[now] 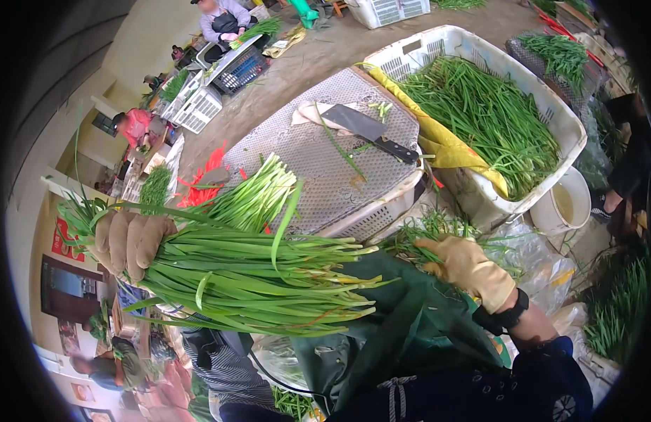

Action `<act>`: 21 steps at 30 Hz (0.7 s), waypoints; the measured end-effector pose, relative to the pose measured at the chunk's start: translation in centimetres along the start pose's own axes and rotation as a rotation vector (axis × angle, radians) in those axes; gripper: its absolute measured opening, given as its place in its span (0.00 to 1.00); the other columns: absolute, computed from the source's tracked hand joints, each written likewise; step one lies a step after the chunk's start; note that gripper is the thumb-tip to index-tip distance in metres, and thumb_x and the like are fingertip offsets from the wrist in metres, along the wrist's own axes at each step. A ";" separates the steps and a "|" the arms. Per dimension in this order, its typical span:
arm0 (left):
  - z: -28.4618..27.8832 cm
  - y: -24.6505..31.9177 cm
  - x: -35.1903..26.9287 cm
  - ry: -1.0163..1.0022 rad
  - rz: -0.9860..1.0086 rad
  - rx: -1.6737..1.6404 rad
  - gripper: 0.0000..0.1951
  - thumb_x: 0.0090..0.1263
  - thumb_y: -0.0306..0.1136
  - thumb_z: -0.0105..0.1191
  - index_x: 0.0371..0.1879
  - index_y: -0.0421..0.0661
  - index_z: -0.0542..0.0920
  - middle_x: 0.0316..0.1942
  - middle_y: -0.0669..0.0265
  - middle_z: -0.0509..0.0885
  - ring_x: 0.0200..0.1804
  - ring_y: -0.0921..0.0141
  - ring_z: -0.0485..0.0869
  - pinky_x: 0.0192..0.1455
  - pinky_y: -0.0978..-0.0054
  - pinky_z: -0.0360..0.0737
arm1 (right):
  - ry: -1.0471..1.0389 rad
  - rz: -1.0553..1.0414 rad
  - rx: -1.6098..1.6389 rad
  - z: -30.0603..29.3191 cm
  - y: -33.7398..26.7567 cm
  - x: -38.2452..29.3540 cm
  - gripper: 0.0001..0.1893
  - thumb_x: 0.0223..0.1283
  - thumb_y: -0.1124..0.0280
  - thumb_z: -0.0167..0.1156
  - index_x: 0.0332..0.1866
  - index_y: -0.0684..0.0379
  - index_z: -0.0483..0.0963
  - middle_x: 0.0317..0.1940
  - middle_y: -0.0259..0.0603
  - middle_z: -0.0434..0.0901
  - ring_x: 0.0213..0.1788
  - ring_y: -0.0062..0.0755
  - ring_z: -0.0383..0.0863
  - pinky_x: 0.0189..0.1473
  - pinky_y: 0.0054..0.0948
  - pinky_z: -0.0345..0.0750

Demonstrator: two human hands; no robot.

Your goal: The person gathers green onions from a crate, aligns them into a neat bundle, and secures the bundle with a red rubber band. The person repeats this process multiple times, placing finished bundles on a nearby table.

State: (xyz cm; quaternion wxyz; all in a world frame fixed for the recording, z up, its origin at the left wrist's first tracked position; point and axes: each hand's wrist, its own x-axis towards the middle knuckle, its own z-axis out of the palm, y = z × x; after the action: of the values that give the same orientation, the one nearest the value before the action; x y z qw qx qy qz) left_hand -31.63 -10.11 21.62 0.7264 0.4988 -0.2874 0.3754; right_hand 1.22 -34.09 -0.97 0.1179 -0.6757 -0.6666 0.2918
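Observation:
A grey-brown glove covers my left hand (134, 243), whose fingers wrap a large bunch of Chinese chives (267, 279), the cut ends pointing right. My right hand (465, 266), in a tan glove, is at loose green leaves (428, 232) beside my dark green apron (378, 311); its fingertips are partly lost among them, so a grip cannot be told. Beyond, a cleaver (357, 122) lies partly on a white cloth (307, 115) on a patterned board (325, 174). Another bunch with pale stems (259, 195) rests at the board's left edge, near red ties (207, 179).
A white plastic crate (565, 142) of greens, with yellow cloth (436, 132) over its side, stands at right beside a white bucket (581, 203). Clear plastic bags (542, 269) lie below. Several people work farther off, one (228, 24) behind a blue crate (241, 74).

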 end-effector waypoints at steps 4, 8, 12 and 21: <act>-0.8 -4.3 0.1 -0.013 0.048 -0.076 0.14 0.83 0.41 0.43 0.38 0.45 0.77 0.29 0.68 0.81 0.27 0.72 0.82 0.42 0.69 0.81 | 0.071 -0.403 0.526 -2.9 -4.8 1.3 0.33 0.74 0.45 0.57 0.72 0.60 0.70 0.61 0.56 0.80 0.63 0.55 0.80 0.67 0.44 0.74; 0.3 -5.6 -0.5 0.043 -0.023 -0.041 0.14 0.83 0.42 0.43 0.37 0.47 0.76 0.28 0.70 0.78 0.24 0.73 0.74 0.47 0.70 0.77 | -0.059 -0.505 1.010 -1.5 -7.2 6.2 0.28 0.72 0.49 0.64 0.67 0.59 0.77 0.58 0.43 0.85 0.58 0.31 0.83 0.62 0.31 0.77; -0.3 -6.1 -4.9 0.271 0.033 0.086 0.14 0.84 0.48 0.46 0.42 0.51 0.71 0.34 0.73 0.73 0.33 0.72 0.70 0.54 0.61 0.74 | -0.070 -0.190 0.935 -0.8 -5.6 7.4 0.17 0.69 0.59 0.68 0.56 0.56 0.84 0.40 0.33 0.89 0.41 0.21 0.82 0.46 0.27 0.78; 4.5 -2.4 -10.9 0.784 -0.068 0.285 0.15 0.84 0.49 0.47 0.37 0.54 0.65 0.33 0.76 0.68 0.41 0.68 0.73 0.76 0.37 0.63 | 0.250 -0.249 0.402 -4.0 -8.4 5.1 0.13 0.63 0.64 0.70 0.46 0.60 0.84 0.27 0.43 0.86 0.30 0.34 0.85 0.38 0.34 0.79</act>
State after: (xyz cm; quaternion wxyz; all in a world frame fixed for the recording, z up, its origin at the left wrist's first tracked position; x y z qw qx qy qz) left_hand -35.89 -17.64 13.29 0.7165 0.4229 0.0824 0.5486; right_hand -3.84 -27.48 5.63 0.3662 -0.5823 -0.6536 0.3156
